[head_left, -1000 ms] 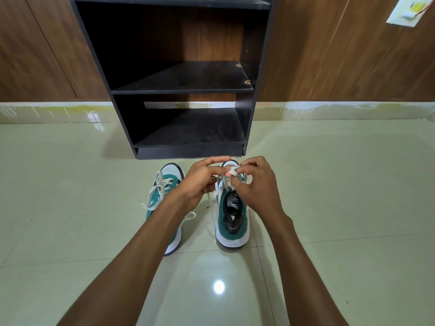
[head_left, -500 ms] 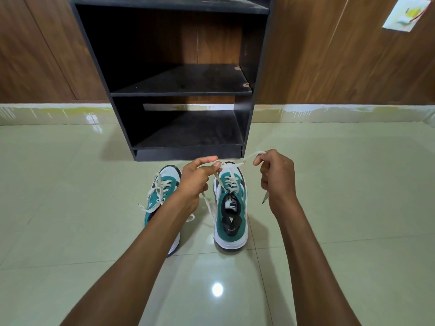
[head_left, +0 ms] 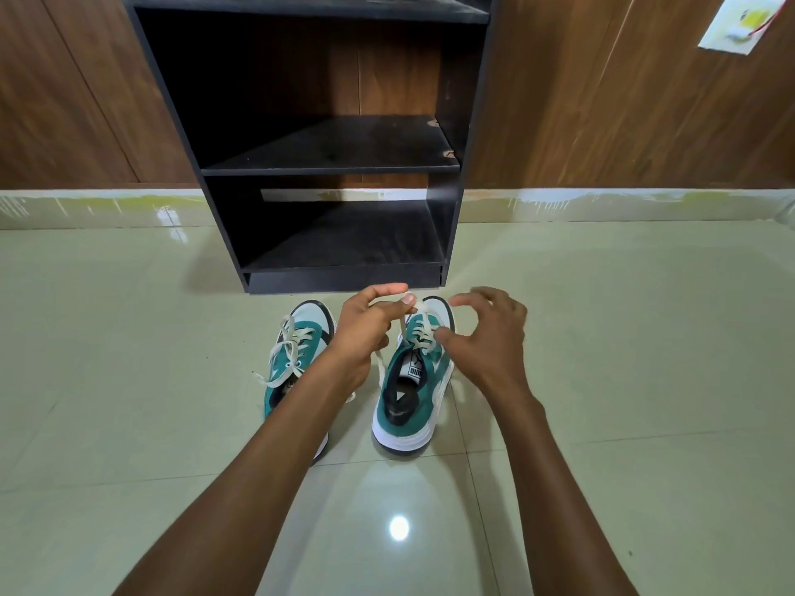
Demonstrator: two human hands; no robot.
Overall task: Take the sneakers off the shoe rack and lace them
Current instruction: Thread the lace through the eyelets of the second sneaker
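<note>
Two green and white sneakers stand side by side on the tiled floor, toes toward the black shoe rack point(head_left: 327, 165). The left sneaker point(head_left: 297, 354) has its cream lace threaded with loose ends lying on the floor; my left forearm covers its heel. Above the toe of the right sneaker point(head_left: 411, 393), my left hand point(head_left: 370, 329) pinches a strand of that shoe's cream lace point(head_left: 423, 333) between thumb and forefinger. My right hand point(head_left: 488, 337) hovers over the shoe's right side, fingers spread and curled, thumb near the lace crossings, nothing clearly gripped.
The rack's two visible shelves hold nothing. It stands against a wooden panelled wall with a pale skirting strip point(head_left: 602, 204). A white switch plate point(head_left: 735, 23) is on the wall at top right. Glossy tiles point(head_left: 623, 380) spread to both sides.
My right hand let go of the lace end it had pulled out to the right and came back over the shoe with fingers apart. My left hand kept its pinch on the lace.
</note>
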